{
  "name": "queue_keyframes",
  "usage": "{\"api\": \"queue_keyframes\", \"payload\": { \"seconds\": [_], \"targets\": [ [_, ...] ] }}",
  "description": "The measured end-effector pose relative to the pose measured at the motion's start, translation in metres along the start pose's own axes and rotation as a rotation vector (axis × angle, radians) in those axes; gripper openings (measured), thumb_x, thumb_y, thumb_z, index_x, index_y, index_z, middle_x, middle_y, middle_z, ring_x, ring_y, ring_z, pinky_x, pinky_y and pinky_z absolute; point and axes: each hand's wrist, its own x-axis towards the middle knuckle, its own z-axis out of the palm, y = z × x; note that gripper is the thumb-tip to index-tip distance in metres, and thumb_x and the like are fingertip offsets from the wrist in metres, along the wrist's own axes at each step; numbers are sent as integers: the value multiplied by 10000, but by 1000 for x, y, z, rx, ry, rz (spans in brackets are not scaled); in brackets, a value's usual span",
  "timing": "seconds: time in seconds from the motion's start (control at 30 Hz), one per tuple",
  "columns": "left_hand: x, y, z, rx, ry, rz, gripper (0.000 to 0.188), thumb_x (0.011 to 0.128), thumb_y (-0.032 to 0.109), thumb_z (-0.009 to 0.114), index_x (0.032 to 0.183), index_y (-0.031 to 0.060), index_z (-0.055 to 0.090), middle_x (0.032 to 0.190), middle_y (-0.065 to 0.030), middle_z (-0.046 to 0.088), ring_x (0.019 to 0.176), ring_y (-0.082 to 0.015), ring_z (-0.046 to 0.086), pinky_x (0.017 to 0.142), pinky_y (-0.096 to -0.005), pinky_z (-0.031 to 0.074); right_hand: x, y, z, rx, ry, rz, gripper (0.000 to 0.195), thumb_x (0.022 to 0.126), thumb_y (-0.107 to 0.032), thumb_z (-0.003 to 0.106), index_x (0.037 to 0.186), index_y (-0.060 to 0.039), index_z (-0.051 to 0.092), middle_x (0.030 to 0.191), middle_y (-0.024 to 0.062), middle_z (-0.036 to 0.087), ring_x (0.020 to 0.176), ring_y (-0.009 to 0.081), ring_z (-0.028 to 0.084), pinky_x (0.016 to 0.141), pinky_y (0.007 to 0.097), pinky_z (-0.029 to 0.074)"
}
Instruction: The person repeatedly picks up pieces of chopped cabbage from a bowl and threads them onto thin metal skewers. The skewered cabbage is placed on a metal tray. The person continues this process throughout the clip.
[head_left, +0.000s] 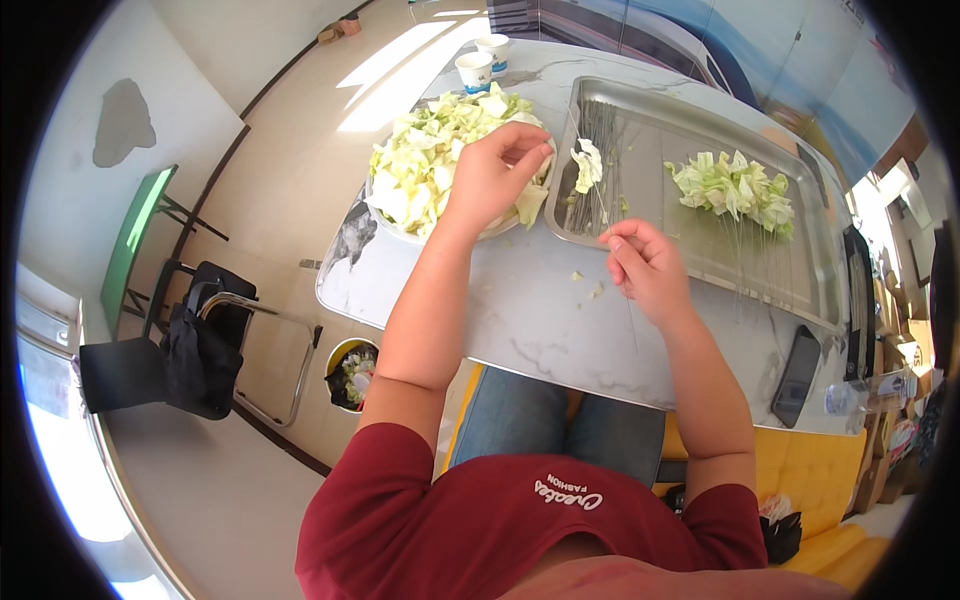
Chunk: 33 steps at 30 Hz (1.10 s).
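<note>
My right hand (646, 266) pinches a thin skewer (632, 319) between thumb and fingers at the near edge of the metal tray (637, 139). One pale cabbage leaf piece (587, 166) is threaded on its upper part. Over the right side of a bowl heaped with torn cabbage leaves (420, 172) is my left hand (499, 172), its fingers curled towards the thumb; whether anything is between them is hard to tell. A bundle of bare thin skewers (600, 124) lies along the tray's left side. Several skewers loaded with cabbage (735, 191) rest at its right, their ends over the near rim.
Two paper cups (475, 71) stand behind the bowl on the marble-patterned table (540, 315). A phone (796, 375) lies near the table's right front edge, beside a clear plastic container (870, 394). A bin (352, 375) and a folding chair (277, 360) are on the floor at left.
</note>
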Motion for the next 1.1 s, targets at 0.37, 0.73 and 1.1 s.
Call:
{"api": "queue_keyframes", "payload": {
  "seconds": [0.37,0.73,1.1],
  "targets": [
    [65,-53,-108,985,-127,-223,304,809,146,639,1103,166,712,1069,-71,685,918,-193,650,799,-313,507,5,2,-11,23,32,-50,124,966,-136,525,995,-40,597,640,-8,533,493,22,368,431,196,289],
    [81,-45,-107,1138,-363,-194,324,767,128,632,1086,165,673,1090,-53,673,1016,-237,627,850,-349,500,5,7,-10,-7,-14,-90,104,966,-121,524,991,-39,582,635,0,521,481,26,342,422,197,261],
    [77,-69,-130,989,-204,-167,296,734,107,660,1026,103,703,949,-78,708,875,-244,666,781,-349,529,4,2,-11,-10,-17,-84,120,962,-149,537,965,-42,591,639,-18,534,534,25,417,456,203,311]
  ]
}}
